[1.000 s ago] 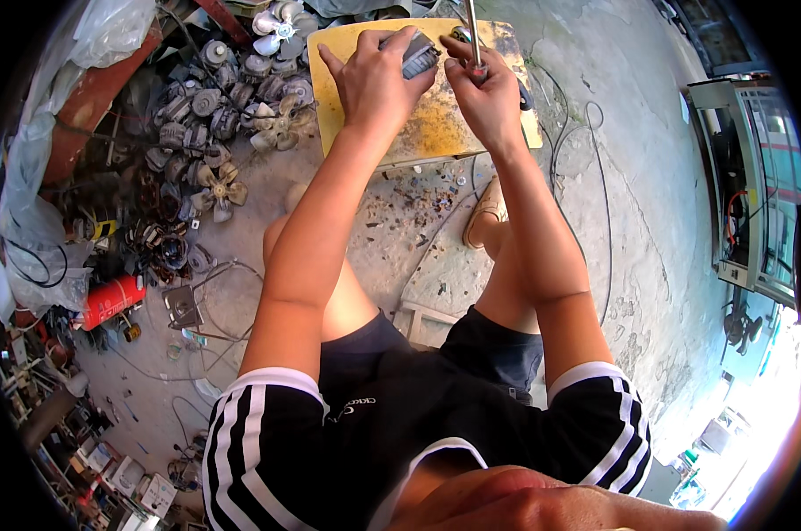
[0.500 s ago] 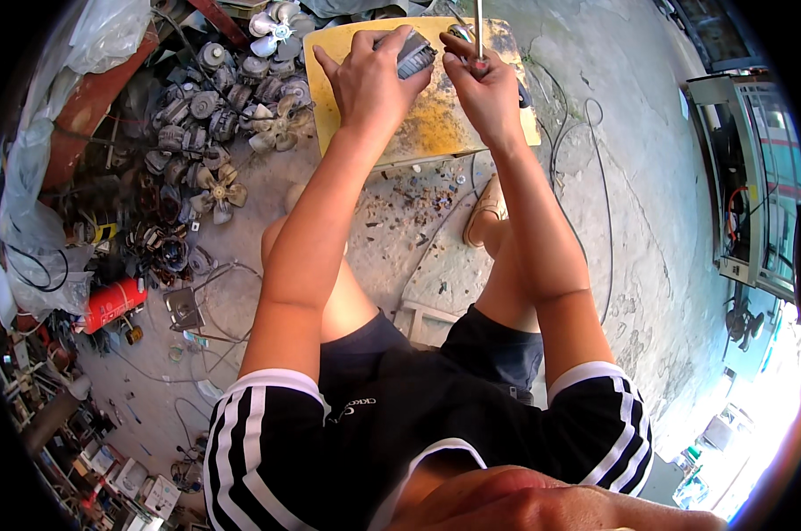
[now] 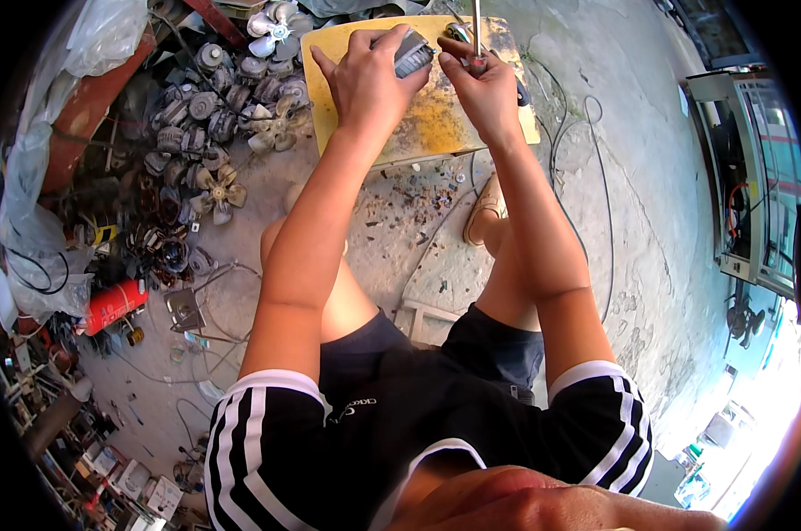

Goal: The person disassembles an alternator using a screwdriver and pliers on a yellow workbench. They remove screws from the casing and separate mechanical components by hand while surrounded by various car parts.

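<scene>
Over a worn yellow stool top (image 3: 440,128), my left hand (image 3: 367,88) is closed around a dark grey, ribbed metal block (image 3: 413,57), which looks like part of a small motor. Its thumb lies along the block's near side; the fingers cover the far left of it. Just to the right, my right hand (image 3: 489,97) grips a screwdriver (image 3: 477,31) whose bare shaft points up and away. A bit of its red handle shows between thumb and fingers. The index finger stretches toward the block, with a small gap between them. Behind the right hand lies a partly hidden tool (image 3: 458,34).
A heap of small motors (image 3: 204,104) and fan blades (image 3: 218,191) fills the floor on the left, near a red cylinder (image 3: 115,305). Scraps (image 3: 418,199) litter the ground before the stool. Black cables (image 3: 595,133) run along the right. A glass-fronted cabinet (image 3: 754,177) stands far right.
Both hands, with the metal block and the screwdriver, have shifted very slightly left. The grips look the same.
</scene>
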{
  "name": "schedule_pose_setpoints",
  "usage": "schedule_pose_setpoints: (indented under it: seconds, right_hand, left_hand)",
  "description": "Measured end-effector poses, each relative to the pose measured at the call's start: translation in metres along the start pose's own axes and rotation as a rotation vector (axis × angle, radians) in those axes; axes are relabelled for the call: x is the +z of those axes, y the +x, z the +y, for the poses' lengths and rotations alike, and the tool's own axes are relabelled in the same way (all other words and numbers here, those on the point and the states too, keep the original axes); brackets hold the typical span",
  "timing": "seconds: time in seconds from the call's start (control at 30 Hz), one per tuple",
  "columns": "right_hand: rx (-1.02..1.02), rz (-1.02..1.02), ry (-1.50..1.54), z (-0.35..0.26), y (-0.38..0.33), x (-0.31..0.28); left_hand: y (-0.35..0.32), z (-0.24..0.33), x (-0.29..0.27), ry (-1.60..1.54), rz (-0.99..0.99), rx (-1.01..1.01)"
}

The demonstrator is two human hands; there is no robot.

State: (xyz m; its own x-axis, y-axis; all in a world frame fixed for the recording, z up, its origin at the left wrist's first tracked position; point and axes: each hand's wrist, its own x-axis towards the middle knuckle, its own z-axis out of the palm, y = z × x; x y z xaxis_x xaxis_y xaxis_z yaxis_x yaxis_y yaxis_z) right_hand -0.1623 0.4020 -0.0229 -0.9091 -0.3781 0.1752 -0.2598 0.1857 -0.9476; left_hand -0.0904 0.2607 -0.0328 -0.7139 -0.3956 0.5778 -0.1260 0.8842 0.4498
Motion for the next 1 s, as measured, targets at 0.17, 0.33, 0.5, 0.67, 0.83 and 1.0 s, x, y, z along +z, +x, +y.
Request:
schedule_pose_setpoints:
  seconds: [0.17, 0.33, 0.5, 0.67, 0.83, 1.0]
  right_hand:
    - [0.036, 0.012, 0.068, 0.000, 0.001, 0.002]
    - [0.198, -0.023, 0.069, -0.005, 0.002, 0.001]
    - [0.046, -0.004, 0.050, -0.003, 0.002, 0.003]
    - [-0.006, 0.027, 0.107, 0.002, 0.002, 0.002]
    - [0.069, 0.005, 0.016, 0.013, 0.008, -0.001]
    - [0.049, -0.002, -0.021, 0.008, 0.006, 0.000]
  left_hand:
    - [-0.001, 0.001, -0.001, -0.002, -0.004, 0.001]
    - [-0.001, 0.000, -0.001, 0.012, -0.002, 0.012]
    - [-0.001, 0.001, -0.001, 0.007, -0.015, 0.007]
    - [0.000, 0.000, -0.001, 0.007, -0.006, 0.005]
    - [0.000, 0.000, -0.002, 0.011, -0.010, 0.008]
    - [-0.001, 0.000, -0.001, -0.001, -0.028, 0.000]
